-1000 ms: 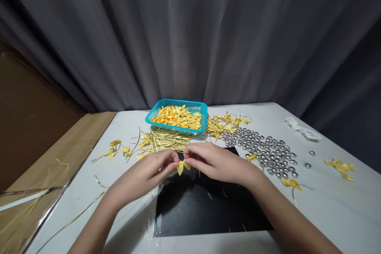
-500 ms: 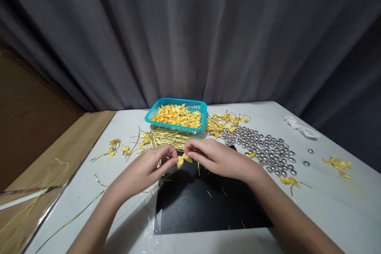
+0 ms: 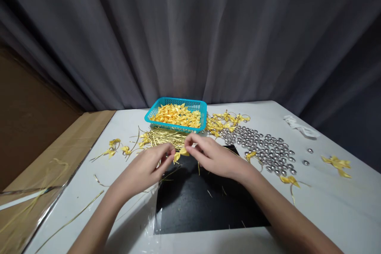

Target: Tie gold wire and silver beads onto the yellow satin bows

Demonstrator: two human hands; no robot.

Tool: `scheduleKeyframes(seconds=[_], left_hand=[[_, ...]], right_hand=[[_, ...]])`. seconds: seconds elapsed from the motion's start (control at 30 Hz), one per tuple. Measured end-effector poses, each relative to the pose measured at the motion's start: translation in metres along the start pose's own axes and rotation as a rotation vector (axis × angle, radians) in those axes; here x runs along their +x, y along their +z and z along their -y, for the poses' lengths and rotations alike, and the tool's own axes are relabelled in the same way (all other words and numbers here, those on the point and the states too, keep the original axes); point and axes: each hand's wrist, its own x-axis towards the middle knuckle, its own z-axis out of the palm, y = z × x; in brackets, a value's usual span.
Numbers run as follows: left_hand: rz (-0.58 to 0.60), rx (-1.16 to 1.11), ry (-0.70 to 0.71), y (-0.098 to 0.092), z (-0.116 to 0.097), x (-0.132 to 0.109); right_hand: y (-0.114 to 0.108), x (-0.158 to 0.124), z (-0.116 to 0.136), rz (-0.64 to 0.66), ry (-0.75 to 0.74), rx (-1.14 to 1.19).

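Note:
A small yellow ribbon bow (image 3: 180, 153) hangs between my two hands above the far edge of a black mat (image 3: 205, 194). My left hand (image 3: 145, 168) pinches the bow's left side with closed fingertips. My right hand (image 3: 212, 158) pinches its right side, thumb and forefinger pressed together. A thin gold wire tie seems to run through the bow, but it is too fine to follow. Just beyond my hands lies a bundle of gold wire ties (image 3: 166, 138).
A teal basket (image 3: 154, 108) of yellow bows stands at the back. Finished bows (image 3: 223, 122) and several silver bells (image 3: 268, 149) lie to the right. Loose bows (image 3: 337, 164) and a white scrap (image 3: 299, 127) sit far right. Cardboard (image 3: 53, 154) borders the left.
Both hands have moved slightly away from me with the bow. The bow has turned and tilted between the fingertips.

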Motion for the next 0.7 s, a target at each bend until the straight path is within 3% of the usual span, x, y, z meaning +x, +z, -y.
scheduleKeyframes(seconds=[0.1, 0.23, 0.33, 0.7], left_hand=[[-0.141, -0.082, -0.022, 0.003, 0.001, 0.002], [-0.186, -0.141, -0.034, 0.006, 0.000, 0.004], [-0.156, -0.136, -0.036, 0.006, -0.002, 0.003], [-0.145, -0.197, -0.084, 0.005, -0.002, 0.002]], right_hand=[[0.015, 0.005, 0.002, -0.240, 0.240, 0.358], [0.032, 0.008, 0.007, -0.111, 0.361, 0.575], [0.038, 0.009, 0.007, -0.152, 0.335, 0.665], [0.031, 0.009, 0.007, -0.077, 0.327, 0.514]])
